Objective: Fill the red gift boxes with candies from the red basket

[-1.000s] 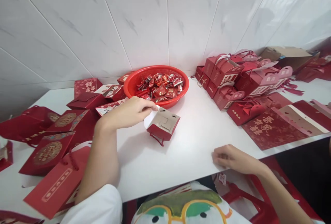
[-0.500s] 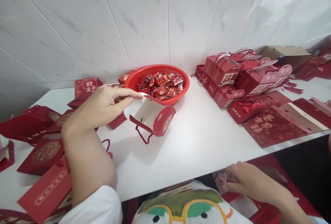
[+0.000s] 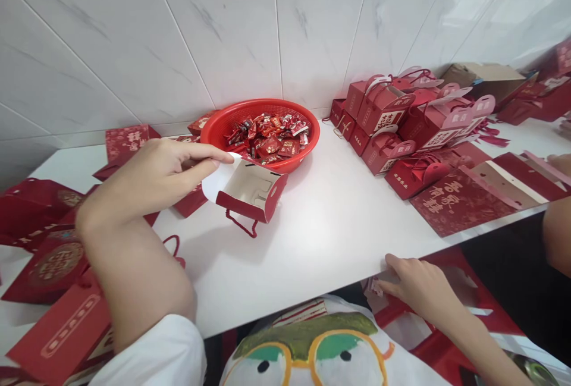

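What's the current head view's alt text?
Left hand pinches the flap of an open red box near a red basket of wrapped packets; right hand at the edge of a white table. Red boxes on both sides.

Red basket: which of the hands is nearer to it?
Left. The left hand, holding the open box, is at the near left of the red basket; the right hand is farther, by the near edge of the table.

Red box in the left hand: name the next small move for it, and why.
Probably bring the right hand over to steady the red box: the left hand pinches only its white flap, while the right hand is near the edge of the table, apart from the box.
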`<state>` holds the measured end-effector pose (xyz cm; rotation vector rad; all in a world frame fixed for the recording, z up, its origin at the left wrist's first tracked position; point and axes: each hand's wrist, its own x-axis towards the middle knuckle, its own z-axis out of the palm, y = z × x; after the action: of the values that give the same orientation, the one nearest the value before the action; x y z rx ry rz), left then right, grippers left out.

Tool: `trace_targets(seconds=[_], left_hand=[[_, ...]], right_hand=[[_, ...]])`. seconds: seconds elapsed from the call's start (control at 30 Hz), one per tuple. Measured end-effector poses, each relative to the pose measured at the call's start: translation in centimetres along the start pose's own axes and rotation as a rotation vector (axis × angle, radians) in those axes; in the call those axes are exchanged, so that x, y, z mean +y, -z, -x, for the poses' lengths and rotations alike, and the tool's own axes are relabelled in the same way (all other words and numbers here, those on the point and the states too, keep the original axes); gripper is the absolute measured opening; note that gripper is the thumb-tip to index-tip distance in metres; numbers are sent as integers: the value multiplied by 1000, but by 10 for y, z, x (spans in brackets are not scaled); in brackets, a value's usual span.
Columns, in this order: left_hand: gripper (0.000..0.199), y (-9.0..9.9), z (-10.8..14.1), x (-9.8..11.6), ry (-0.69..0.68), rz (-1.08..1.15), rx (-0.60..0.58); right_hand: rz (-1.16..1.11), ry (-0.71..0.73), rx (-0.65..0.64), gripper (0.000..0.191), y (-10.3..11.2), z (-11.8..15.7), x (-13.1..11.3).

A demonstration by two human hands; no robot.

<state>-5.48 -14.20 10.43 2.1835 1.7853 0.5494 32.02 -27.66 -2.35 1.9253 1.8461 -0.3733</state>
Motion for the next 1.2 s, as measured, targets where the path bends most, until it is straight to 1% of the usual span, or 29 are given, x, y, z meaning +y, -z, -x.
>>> trace_targets(seconds=[0.07, 0.13, 0.2, 0.27, 0.33, 0.43, 0.5, 0.57, 0.63, 0.67, 0.73, 0.8, 0.83, 0.9, 0.97, 1.03, 1.1, 1.13, 1.2], left_hand=[[55, 0, 0, 3, -16, 4, -30], [55, 0, 1, 3, -37, 11, -38], [54, 0, 1, 1, -50, 10, -41], [52, 1, 1, -3, -74, 12, -43], [50, 1, 1, -7, -115, 16, -38], [49, 1, -1, -9, -162, 19, -28], [50, 1, -3, -8, -159, 23, -24], [51, -1, -5, -6, -146, 19, -21], [53, -1, -6, -4, -129, 3, -24], [53, -2, -7, -3, -119, -7, -32], [54, -1, -7, -2, -81, -18, -69], [54, 0, -6, -1, -32, -21, -107], [54, 0, -6, 0, -10, -22, -119], [53, 1, -6, 0, 10, -15, -130], [54, 1, -6, 1, 15, -7, -139], [55, 2, -6, 0, 5, -2, -151], [56, 3, -5, -1, 1, -3, -158], [55, 3, -5, -2, -1, -4, -155], [53, 4, -3, -4, -12, -6, -146]], right_hand=[[45, 7, 24, 15, -3, -6, -8], [90, 49, 25, 22, -3, -10, -11], [110, 92, 17, 30, -4, -12, -8], [105, 106, 7, 34, -6, -9, 0], [95, 87, -17, 34, -14, -5, 14], [97, -13, -86, 30, -33, 2, 39], [89, -70, -131, 31, -44, 7, 51], [55, -58, -152, 33, -48, 11, 55], [-38, 45, -135, 28, -44, 13, 49], [-95, 113, -104, 22, -39, 13, 43], [-170, 231, -12, 2, -29, 8, 28], [-137, 277, 67, 19, -19, 0, 12], [-92, 281, 87, 23, -15, -6, 5], [14, 298, 102, 21, -11, -15, -5], [106, 354, 85, 22, -11, -22, -11], [156, 453, 50, 27, -13, -23, -12], [154, 544, 26, 26, -17, -20, -11], [141, 565, 24, 25, -19, -17, -10], [121, 541, 8, 23, -28, -10, -4]])
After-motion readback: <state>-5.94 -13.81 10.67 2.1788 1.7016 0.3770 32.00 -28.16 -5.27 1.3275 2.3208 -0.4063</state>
